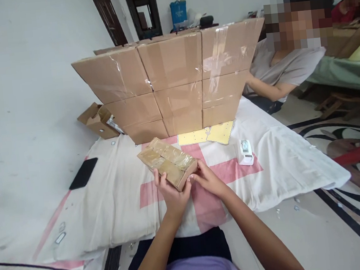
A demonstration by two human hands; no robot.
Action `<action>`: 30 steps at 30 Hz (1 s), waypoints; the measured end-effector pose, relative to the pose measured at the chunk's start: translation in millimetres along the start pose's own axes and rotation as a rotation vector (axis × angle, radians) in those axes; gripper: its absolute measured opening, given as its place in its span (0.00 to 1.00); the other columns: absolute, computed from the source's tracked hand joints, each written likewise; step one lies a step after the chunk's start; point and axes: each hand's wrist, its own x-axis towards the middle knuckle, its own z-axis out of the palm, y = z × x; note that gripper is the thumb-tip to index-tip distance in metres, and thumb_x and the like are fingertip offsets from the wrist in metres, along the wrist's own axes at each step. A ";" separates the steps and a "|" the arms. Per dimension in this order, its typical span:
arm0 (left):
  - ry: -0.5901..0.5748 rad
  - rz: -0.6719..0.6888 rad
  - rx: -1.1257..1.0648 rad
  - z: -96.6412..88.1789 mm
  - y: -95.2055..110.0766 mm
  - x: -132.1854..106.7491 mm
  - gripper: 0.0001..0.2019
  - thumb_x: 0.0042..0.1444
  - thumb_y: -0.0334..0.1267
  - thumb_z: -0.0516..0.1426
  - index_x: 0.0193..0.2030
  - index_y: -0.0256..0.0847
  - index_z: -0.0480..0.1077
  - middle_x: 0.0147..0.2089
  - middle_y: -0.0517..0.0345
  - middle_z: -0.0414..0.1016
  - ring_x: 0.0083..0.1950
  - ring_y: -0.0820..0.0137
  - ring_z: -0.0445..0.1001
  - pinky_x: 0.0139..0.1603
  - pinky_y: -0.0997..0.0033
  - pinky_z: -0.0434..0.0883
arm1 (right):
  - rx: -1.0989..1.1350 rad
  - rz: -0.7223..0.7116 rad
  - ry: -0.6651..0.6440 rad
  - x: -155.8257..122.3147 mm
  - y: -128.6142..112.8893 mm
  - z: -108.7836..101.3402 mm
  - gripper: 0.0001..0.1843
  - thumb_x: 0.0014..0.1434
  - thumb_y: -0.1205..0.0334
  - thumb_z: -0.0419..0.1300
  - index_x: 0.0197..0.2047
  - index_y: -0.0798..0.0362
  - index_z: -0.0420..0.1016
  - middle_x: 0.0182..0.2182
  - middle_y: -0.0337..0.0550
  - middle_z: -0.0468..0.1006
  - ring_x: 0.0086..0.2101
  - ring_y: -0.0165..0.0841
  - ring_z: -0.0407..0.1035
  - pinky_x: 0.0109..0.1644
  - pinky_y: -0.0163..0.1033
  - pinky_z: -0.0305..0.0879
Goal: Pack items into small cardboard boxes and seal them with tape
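Observation:
A flat brown cardboard box (172, 155) with shiny clear tape over its top is held at a slant above the cloth-covered table. My left hand (172, 191) grips its near left side, thumb and fingers around the edge. My right hand (207, 179) closes on the near right corner, its thumb close to my left thumb. Just beyond the box stands a wall of stacked, taped cartons (176, 80). Yellow printed sheets (219, 133) lie at the foot of that stack, and a small white tape dispenser (245, 152) sits to the right.
A black phone-like slab (83, 174) lies on the left of the white and pink tablecloth (117, 209). Behind it is an opened small carton (97, 121). Another person (283, 65) sits beyond the stack at right. A dark cable (46, 267) crosses the lower left.

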 end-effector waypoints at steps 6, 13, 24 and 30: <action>0.011 0.077 0.007 -1.2 -6.4 -1.5 0.34 0.52 0.41 0.68 0.61 0.41 0.56 0.73 0.30 0.46 0.76 0.43 0.50 0.69 0.33 0.60 | -0.054 -0.040 0.057 -3.1 1.7 4.6 0.26 0.67 0.51 0.61 0.65 0.50 0.64 0.60 0.51 0.71 0.60 0.44 0.65 0.66 0.52 0.61; -0.039 0.100 -0.203 5.5 -14.8 -8.0 0.32 0.53 0.43 0.66 0.60 0.43 0.57 0.74 0.31 0.46 0.75 0.39 0.51 0.66 0.26 0.61 | -0.323 -0.127 0.220 -31.6 -22.2 2.8 0.22 0.67 0.52 0.61 0.61 0.49 0.70 0.51 0.50 0.76 0.51 0.44 0.71 0.57 0.50 0.68; -0.426 0.297 -0.807 101.7 198.7 29.6 0.26 0.60 0.36 0.60 0.61 0.47 0.54 0.77 0.35 0.37 0.79 0.50 0.41 0.66 0.46 0.71 | -0.758 -0.142 0.877 -146.0 -98.3 -150.9 0.19 0.66 0.54 0.61 0.59 0.46 0.71 0.55 0.51 0.75 0.54 0.49 0.70 0.57 0.53 0.69; -0.847 0.240 -0.805 230.1 245.5 33.0 0.26 0.60 0.35 0.60 0.62 0.41 0.57 0.78 0.33 0.40 0.78 0.51 0.49 0.70 0.49 0.64 | -0.618 0.027 1.103 -148.0 -52.9 -252.7 0.27 0.60 0.45 0.64 0.56 0.53 0.74 0.51 0.54 0.79 0.49 0.50 0.74 0.52 0.55 0.72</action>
